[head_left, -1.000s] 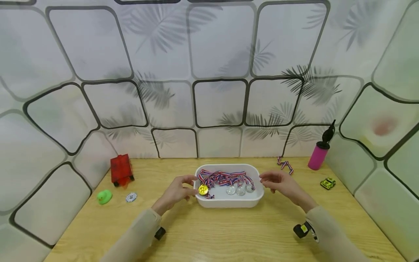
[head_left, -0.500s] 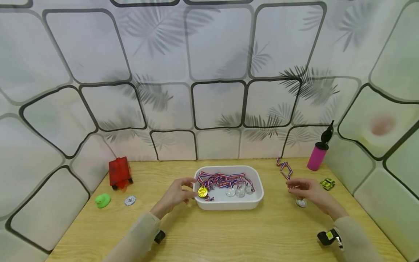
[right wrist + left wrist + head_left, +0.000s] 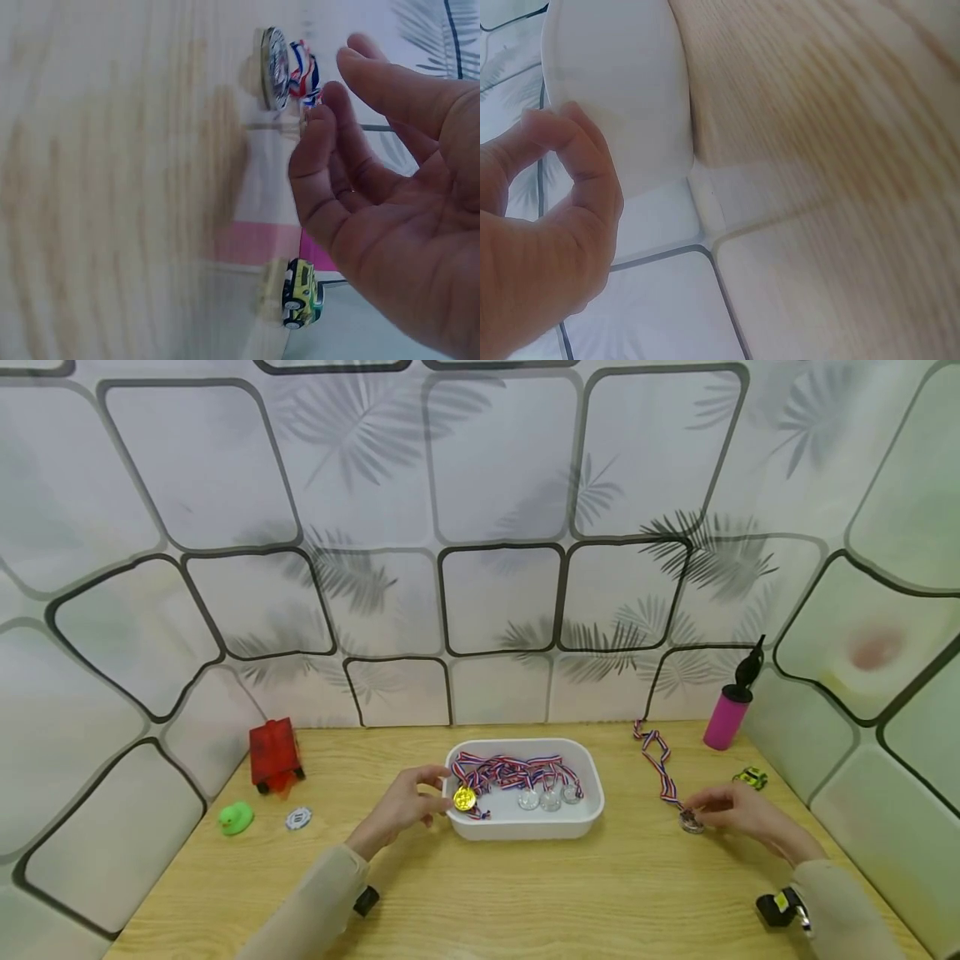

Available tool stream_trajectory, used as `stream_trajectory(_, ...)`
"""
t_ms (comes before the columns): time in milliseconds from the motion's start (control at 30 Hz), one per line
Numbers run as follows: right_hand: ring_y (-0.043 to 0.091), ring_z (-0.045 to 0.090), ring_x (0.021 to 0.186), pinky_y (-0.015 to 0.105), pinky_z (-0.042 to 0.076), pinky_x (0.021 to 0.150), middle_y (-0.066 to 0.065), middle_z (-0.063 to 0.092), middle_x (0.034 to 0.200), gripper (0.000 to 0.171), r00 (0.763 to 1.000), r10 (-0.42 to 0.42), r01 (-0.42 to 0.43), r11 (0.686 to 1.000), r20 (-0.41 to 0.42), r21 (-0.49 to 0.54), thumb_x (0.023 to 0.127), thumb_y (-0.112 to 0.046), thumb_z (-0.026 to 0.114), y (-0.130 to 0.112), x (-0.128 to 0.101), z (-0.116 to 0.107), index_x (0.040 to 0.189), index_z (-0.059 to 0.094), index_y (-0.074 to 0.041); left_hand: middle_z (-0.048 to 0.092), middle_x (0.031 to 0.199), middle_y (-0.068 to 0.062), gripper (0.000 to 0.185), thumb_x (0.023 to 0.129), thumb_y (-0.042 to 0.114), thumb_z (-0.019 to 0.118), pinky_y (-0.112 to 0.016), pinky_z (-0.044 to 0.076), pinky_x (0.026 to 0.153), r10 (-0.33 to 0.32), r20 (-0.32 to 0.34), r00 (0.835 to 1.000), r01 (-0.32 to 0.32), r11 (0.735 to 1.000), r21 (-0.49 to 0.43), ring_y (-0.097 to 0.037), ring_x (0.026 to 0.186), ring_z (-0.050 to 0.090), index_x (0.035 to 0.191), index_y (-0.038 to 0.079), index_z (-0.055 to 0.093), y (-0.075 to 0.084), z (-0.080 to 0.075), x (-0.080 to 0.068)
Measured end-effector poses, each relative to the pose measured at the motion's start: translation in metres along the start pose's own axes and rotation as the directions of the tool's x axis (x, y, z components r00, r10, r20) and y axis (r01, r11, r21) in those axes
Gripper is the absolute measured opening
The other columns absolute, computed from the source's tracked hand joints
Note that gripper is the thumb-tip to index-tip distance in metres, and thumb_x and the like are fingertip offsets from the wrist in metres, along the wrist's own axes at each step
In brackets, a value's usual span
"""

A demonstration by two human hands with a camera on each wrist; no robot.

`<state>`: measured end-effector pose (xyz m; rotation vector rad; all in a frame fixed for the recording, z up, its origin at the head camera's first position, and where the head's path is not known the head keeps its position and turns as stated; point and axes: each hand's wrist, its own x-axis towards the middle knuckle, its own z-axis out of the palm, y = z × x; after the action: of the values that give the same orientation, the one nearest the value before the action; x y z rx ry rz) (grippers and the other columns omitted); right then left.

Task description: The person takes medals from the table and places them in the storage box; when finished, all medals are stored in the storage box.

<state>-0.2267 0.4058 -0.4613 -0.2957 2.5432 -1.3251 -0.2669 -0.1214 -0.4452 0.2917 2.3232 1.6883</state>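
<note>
Lying flat, the silver medal [image 3: 691, 822] trails its ribbon [image 3: 656, 760] away toward the wall, right-hand fingers [image 3: 712, 808] loose beside it.

The silver medal's [image 3: 691, 823] face is too small to read (right hand [image 3: 738, 817] partly covers it).

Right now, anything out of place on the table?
One medal lies on the table right of the tray, ribbon strung out toward the wall, while the other medals sit in the tray. The right hand is at it. Nothing spilled or damaged.
</note>
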Motion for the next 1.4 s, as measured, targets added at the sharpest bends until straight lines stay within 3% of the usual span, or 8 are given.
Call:
stream_trajectory(167, 0.005, 0.063, 0.087, 0.027, 0.055, 0.073, 0.024, 0.067, 0.115, 0.038, 0.998, 0.028, -0.029, 1.000, 0.063, 0.006, 0.091, -0.009, 0.066, 0.004, 0.000, -0.002, 0.122, 0.059, 0.013, 0.053, 0.118, -0.025, 0.055, 0.084, 0.000, 0.073, -0.024, 0.048, 0.050, 0.005, 0.000, 1.000, -0.005, 1.000, 0.005, -0.018, 0.072, 0.064, 0.135, -0.002, 0.053, 0.001, 0.000, 0.001)
stream_trajectory(367, 0.008, 0.062, 0.090, 0.026, 0.055, 0.074, 0.027, 0.064, 0.119, 0.045, 0.998, 0.035, -0.034, 0.999, 0.059, -0.018, 0.089, -0.011, 0.070, 0.004, 0.003, -0.001, 0.126, 0.058, 0.011, 0.052, 0.119, -0.026, 0.055, 0.084, -0.001, 0.072, -0.024, 0.048, 0.050, 0.016, 0.003, 1.000, -0.016, 1.000, 0.007, -0.022, 0.074, 0.065, 0.135, -0.003, 0.053, 0.002, -0.001, 0.002)
stream_trajectory(500, 0.009, 0.059, 0.087, 0.024, 0.051, 0.070, 0.023, 0.065, 0.116, 0.043, 1.000, 0.015, -0.012, 0.995, 0.021, -0.097, 0.087, -0.012, 0.073, 0.003, 0.007, 0.002, 0.124, 0.062, 0.007, 0.052, 0.119, -0.026, 0.054, 0.085, 0.000, 0.072, -0.024, 0.048, 0.051, 0.010, 0.004, 1.000, -0.010, 1.000, 0.004, -0.019, 0.073, 0.064, 0.135, -0.002, 0.053, 0.003, -0.001, 0.003)
stream_trajectory(733, 0.005, 0.061, 0.083, 0.021, 0.050, 0.069, 0.021, 0.070, 0.110, 0.034, 0.994, -0.103, 0.091, 0.951, -0.025, -0.294, 0.082, -0.008, 0.076, 0.000, 0.011, 0.007, 0.113, 0.069, 0.004, 0.052, 0.120, -0.026, 0.054, 0.085, 0.000, 0.072, -0.023, 0.048, 0.052, -0.004, 0.002, 1.000, 0.004, 1.000, 0.013, -0.017, 0.072, 0.063, 0.135, -0.001, 0.053, 0.003, -0.002, 0.005)
stream_trajectory(1000, 0.002, 0.062, 0.088, 0.020, 0.051, 0.074, 0.021, 0.070, 0.110, 0.040, 0.992, -0.125, 0.122, 0.952, 0.004, -0.281, 0.083, -0.011, 0.076, 0.003, 0.011, 0.004, 0.116, 0.067, 0.008, 0.052, 0.121, -0.026, 0.054, 0.085, 0.000, 0.072, -0.024, 0.049, 0.053, -0.004, 0.001, 1.000, 0.004, 1.000, 0.015, -0.020, 0.074, 0.064, 0.136, -0.001, 0.053, 0.005, -0.001, 0.004)
stream_trajectory(1167, 0.000, 0.059, 0.092, 0.021, 0.051, 0.077, 0.021, 0.069, 0.110, 0.039, 0.987, -0.157, 0.153, 0.937, 0.013, -0.315, 0.081, -0.013, 0.078, 0.003, 0.010, 0.004, 0.114, 0.067, 0.006, 0.052, 0.120, -0.026, 0.054, 0.085, 0.000, 0.072, -0.024, 0.048, 0.051, -0.003, -0.001, 1.000, 0.003, 1.000, 0.007, -0.021, 0.074, 0.065, 0.135, -0.002, 0.053, 0.005, 0.000, 0.002)
stream_trajectory(1400, 0.008, 0.053, 0.079, 0.022, 0.047, 0.068, 0.007, 0.063, 0.092, 0.033, 0.996, -0.094, 0.087, 0.945, -0.007, -0.314, 0.075, -0.007, 0.079, 0.002, 0.012, 0.009, 0.105, 0.065, 0.000, 0.052, 0.120, -0.027, 0.055, 0.084, 0.000, 0.072, -0.023, 0.050, 0.052, -0.008, 0.006, 1.000, 0.008, 1.000, 0.006, -0.022, 0.075, 0.065, 0.136, -0.002, 0.052, 0.002, 0.001, 0.001)
